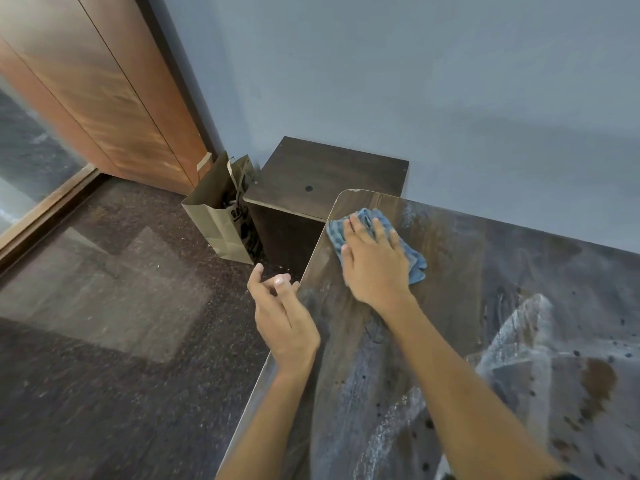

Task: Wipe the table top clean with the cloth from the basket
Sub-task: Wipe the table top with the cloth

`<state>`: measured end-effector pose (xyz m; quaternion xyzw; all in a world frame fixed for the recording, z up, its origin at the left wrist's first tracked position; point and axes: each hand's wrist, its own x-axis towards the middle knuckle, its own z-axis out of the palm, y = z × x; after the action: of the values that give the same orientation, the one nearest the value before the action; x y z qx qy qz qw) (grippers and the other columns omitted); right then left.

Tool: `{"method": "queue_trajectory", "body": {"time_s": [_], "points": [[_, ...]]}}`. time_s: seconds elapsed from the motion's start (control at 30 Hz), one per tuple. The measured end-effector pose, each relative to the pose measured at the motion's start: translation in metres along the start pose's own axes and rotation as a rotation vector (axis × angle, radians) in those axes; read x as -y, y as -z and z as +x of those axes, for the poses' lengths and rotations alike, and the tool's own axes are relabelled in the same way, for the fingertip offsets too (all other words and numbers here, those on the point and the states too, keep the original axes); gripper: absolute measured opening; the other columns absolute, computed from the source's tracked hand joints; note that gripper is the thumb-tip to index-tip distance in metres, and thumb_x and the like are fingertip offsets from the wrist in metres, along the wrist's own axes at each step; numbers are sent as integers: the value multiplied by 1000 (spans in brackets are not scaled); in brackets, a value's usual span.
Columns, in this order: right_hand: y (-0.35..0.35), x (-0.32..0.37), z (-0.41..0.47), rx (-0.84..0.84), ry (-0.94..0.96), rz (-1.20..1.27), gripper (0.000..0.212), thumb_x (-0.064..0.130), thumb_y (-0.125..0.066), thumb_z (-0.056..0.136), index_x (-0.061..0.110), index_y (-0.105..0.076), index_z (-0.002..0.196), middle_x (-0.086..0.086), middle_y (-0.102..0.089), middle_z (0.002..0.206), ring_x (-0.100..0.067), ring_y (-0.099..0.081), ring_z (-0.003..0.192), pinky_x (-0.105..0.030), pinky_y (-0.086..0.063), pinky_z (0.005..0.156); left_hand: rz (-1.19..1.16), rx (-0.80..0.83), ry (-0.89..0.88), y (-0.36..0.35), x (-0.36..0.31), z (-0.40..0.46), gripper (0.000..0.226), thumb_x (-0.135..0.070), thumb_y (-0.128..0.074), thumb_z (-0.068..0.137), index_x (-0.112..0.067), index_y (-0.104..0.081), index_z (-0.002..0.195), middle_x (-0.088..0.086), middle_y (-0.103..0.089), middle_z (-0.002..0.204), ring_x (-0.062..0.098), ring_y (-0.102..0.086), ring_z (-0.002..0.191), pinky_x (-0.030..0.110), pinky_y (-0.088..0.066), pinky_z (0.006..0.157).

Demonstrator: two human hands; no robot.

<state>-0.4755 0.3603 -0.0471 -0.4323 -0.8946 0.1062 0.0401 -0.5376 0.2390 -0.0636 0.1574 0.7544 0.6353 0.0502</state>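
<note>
The cloth lies on the table near its far left corner. The right hand presses it flat, fingers straight. The left hand hovers at the table's left edge, fingers loosely curled, holding nothing. A paper bag stands on the floor beside a dark cabinet.

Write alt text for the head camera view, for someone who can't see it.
Head view: the right hand presses a blue cloth flat on the far left corner of a dusty, spotted table. The left hand hovers, loosely curled, at the table's left edge. A paper bag and a dark cabinet stand on the floor beyond.
</note>
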Motion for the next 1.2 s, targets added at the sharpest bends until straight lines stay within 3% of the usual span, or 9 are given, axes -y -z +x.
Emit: {"method": "queue_trajectory", "body": {"time_s": [0.23,0.4,0.53,0.63,0.77,0.87,0.93,1.0,1.2], "points": [[-8,5,-61,69,422,54,49,36,-27,99,28,-27,147,11,-25,155,-11,-15,145,-27,-1,115,83,1,-79,1,-2,-1,53,-39,-27,94,-6,-43,133,-11,-61,77,-8,-58,72,4,-38,65],[0,-30,-35,-7,164,-14,49,36,-23,101,27,-22,149,10,-21,157,-13,-13,146,-33,-10,119,112,71,-66,2,-3,-2,51,-36,-24,95,-9,-60,117,6,-68,103,15,-63,97,30,-49,87],[0,-10,-13,-23,-15,-15,51,33,-21,102,22,-16,151,3,-13,159,-21,-8,147,-38,-7,120,190,113,-94,-2,-3,-4,56,-42,-23,96,-9,-68,101,-4,-68,98,-6,-56,85,9,-39,78],[-2,4,-37,29,246,-2,50,33,-26,100,23,-22,150,5,-17,158,-20,-10,147,-36,-8,120,184,130,-129,-2,-4,-3,51,-40,-28,96,-7,-68,94,-4,-67,84,-4,-52,75,10,-33,64],[0,-6,-85,163,548,82,48,36,-27,99,29,-32,146,12,-25,154,-13,-12,146,-30,-8,118,124,135,-139,1,-1,-3,58,-47,-27,93,-6,-68,87,2,-70,75,-6,-55,73,18,-39,68],[0,-12,-71,79,392,63,46,35,-27,101,29,-30,146,13,-25,154,-12,-14,146,-29,-3,116,130,137,-115,2,0,-3,65,-51,-24,91,-5,-70,86,5,-71,76,0,-58,72,21,-41,72],[-1,-2,-47,10,188,59,47,34,-25,102,29,-25,148,12,-21,156,-14,-11,146,-32,-4,118,152,148,-123,3,-1,-3,65,-52,-22,91,-7,-66,73,-14,-56,57,-6,-55,63,17,-39,65],[-4,14,-26,-24,52,59,48,33,-25,102,26,-21,149,8,-18,158,-17,-8,147,-36,-3,118,190,159,-129,3,-4,-4,51,-54,-21,90,-29,-53,60,-21,-40,53,-13,-49,57,10,-35,62],[-12,37,-44,35,236,111,48,34,-28,102,25,-24,149,7,-18,158,-18,-7,147,-33,-3,118,155,108,-146,3,-1,-1,55,-51,-24,90,-16,-58,64,-17,-51,56,-2,-51,56,9,-33,56]]}}
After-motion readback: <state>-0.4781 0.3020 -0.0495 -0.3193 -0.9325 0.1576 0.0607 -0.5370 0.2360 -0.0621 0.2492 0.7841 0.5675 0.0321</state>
